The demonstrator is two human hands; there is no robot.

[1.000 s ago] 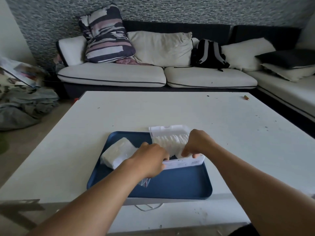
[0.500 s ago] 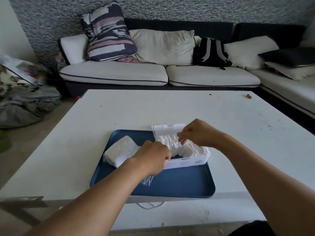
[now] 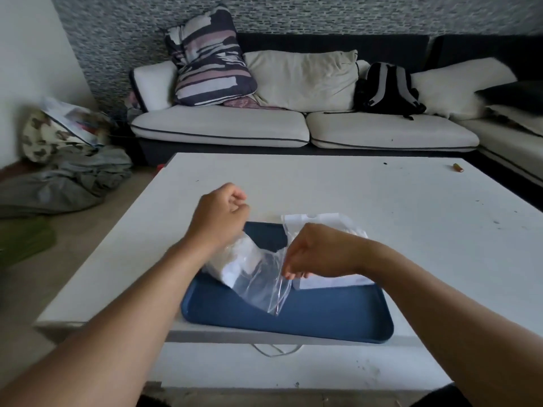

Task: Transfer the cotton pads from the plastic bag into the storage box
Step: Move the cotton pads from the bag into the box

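A clear plastic bag [image 3: 261, 284] with white cotton pads [image 3: 235, 264] bunched in its upper left end hangs over a blue tray [image 3: 323, 321]. My left hand [image 3: 219, 217] grips the bag's upper end and lifts it. My right hand [image 3: 316, 251] pinches the bag's loose open edge lower down. Behind my right hand stands the white storage box [image 3: 326, 282] with its lid [image 3: 311, 220] flipped up; its inside is mostly hidden by my hand.
The tray lies near the front edge of a white table [image 3: 382, 201]. A small orange object [image 3: 457, 168] lies at the table's far right. A sofa [image 3: 305, 127] with cushions and a black backpack [image 3: 388, 88] stands behind; clothes lie on the floor at left.
My left hand rose up and back, lifting the bag of pads off the tray. My right hand left the box and took hold of the bag's loose edge.
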